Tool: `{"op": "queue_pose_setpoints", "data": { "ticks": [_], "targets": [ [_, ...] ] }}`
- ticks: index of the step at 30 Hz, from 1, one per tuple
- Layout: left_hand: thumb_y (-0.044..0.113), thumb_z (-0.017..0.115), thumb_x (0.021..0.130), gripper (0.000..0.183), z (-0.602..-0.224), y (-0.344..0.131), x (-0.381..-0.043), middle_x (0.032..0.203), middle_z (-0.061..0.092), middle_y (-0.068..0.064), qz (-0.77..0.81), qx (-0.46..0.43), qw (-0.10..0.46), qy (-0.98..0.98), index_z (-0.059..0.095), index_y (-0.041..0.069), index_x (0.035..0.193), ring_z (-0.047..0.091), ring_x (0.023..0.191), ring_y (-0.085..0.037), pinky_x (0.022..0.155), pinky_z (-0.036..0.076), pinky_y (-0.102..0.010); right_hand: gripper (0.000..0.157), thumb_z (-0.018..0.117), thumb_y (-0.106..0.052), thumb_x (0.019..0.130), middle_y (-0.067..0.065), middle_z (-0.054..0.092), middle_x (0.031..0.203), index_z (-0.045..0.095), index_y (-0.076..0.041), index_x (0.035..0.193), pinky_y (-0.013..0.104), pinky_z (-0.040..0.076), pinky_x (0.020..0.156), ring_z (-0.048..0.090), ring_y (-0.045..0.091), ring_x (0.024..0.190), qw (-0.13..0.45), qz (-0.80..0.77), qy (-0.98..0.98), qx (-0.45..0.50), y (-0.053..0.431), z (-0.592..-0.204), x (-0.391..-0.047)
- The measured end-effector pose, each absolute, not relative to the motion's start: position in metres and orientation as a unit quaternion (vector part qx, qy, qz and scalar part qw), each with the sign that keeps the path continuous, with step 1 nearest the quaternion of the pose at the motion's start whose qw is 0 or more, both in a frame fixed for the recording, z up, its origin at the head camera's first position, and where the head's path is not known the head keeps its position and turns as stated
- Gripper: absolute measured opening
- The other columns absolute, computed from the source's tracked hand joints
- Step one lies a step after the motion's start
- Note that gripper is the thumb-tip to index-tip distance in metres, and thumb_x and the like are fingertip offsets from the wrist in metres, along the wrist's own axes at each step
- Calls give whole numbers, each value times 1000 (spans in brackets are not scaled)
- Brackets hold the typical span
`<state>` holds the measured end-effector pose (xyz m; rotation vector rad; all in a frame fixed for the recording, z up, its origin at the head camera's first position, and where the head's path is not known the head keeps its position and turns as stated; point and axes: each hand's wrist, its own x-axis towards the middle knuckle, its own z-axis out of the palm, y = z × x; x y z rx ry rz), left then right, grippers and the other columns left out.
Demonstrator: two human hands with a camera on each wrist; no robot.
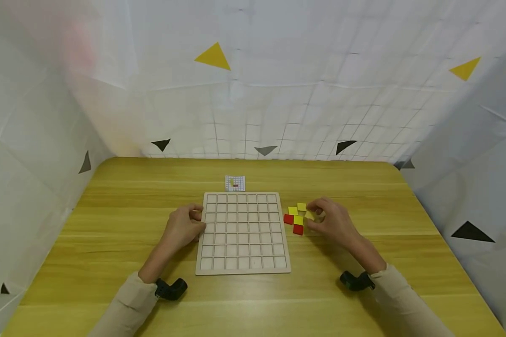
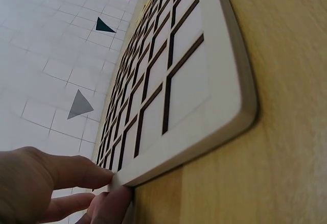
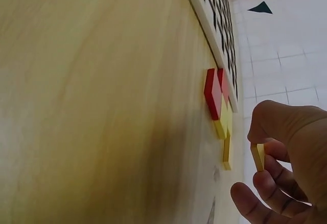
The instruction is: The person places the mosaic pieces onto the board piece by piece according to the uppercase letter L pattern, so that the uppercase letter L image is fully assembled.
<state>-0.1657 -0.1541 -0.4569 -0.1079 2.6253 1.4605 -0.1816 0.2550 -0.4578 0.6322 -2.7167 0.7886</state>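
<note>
A pale wooden grid board (image 1: 243,234) with square recesses lies on the table. My left hand (image 1: 185,223) grips its left edge; in the left wrist view the thumb and fingers (image 2: 84,174) are at the board's rim. Just right of the board, my right hand (image 1: 331,220) pinches a yellow square tile (image 3: 258,156) between thumb and fingers, raised above the tabletop in the right wrist view. Beside that hand lie several loose tiles, among them a red tile (image 1: 298,230), another red tile (image 1: 288,219) and a yellow tile (image 1: 293,210).
A small printed card (image 1: 235,183) with a grid and coloured marks lies behind the board. The wooden table (image 1: 109,224) meets a white sheet wall (image 1: 299,117) at the back. Black cameras (image 1: 171,289) are strapped on both wrists.
</note>
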Motion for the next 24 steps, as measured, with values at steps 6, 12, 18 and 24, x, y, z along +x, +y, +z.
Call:
{"op": "queue_pose_setpoints", "data": {
  "ticks": [6, 12, 18, 24],
  "targets": [
    [0, 71, 82, 48, -455, -154, -166, 101, 64, -16, 485, -35, 71, 871, 62, 1, 129, 62, 61, -17, 50, 55, -30, 31, 84, -8, 74, 4, 65, 95, 72, -4, 102, 31, 52, 64, 59, 22, 84, 107, 280, -929, 218, 247, -449, -179],
    [0, 71, 82, 48, -455, -154, -166, 102, 64, -16, 487, -40, 78, 869, 62, 1, 130, 62, 60, -17, 51, 55, -30, 28, 80, -5, 75, 3, 63, 95, 71, -5, 101, 28, 53, 62, 57, 21, 84, 103, 288, -924, 229, 241, -444, -176],
    [0, 71, 81, 49, -456, -154, -166, 103, 63, -16, 491, -41, 75, 867, 62, 1, 129, 63, 63, -18, 51, 56, -31, 27, 78, -2, 75, 2, 63, 96, 72, -6, 102, 33, 56, 61, 57, 19, 84, 105, 298, -915, 249, 233, -440, -175],
    [0, 71, 81, 49, -457, -154, -166, 102, 63, -16, 491, -40, 72, 867, 62, 1, 129, 63, 65, -18, 51, 56, -31, 29, 78, 0, 74, 1, 64, 95, 73, -5, 102, 31, 54, 60, 58, 20, 84, 106, 301, -910, 264, 224, -435, -174]
  ]
}}
